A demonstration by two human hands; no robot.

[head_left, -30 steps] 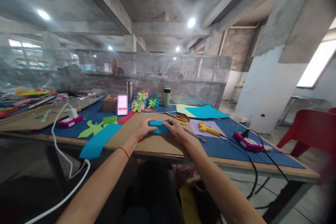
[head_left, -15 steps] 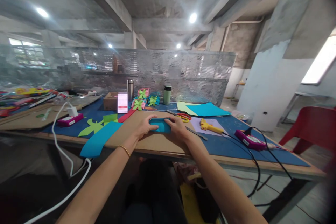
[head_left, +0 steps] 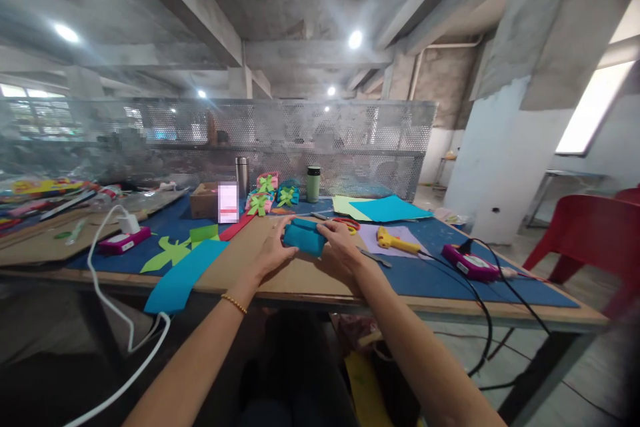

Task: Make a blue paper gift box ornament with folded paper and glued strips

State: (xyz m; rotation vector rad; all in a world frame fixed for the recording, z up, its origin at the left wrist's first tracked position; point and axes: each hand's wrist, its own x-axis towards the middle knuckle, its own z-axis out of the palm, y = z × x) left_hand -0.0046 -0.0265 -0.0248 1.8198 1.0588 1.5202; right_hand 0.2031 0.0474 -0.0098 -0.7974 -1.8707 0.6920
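Observation:
A small folded blue paper piece point(head_left: 304, 237) is held between both hands, above a brown cardboard sheet point(head_left: 295, 279). My left hand point(head_left: 274, 250) grips its left end, fingers behind and thumb at the lower edge. At its right end my right hand point(head_left: 341, 240) grips the upper corner. A long blue paper strip point(head_left: 185, 273) lies left of the cardboard, beside green paper cutouts point(head_left: 173, 252). Scissors with red and yellow handles point(head_left: 349, 224) lie just behind my right hand. A yellow glue gun point(head_left: 397, 241) rests on purple paper to the right.
Several decorated paper pieces point(head_left: 260, 203), a steel flask point(head_left: 242, 177), a green bottle point(head_left: 313, 184) and a cardboard box point(head_left: 204, 201) stand at the back. Purple power strips point(head_left: 470, 263) with cables lie at both sides. A red chair point(head_left: 585, 237) is at right.
The blue piece has been tilted, so its broad outer face now shows. My left thumb has moved from its front to its lower edge. The view has shifted slightly.

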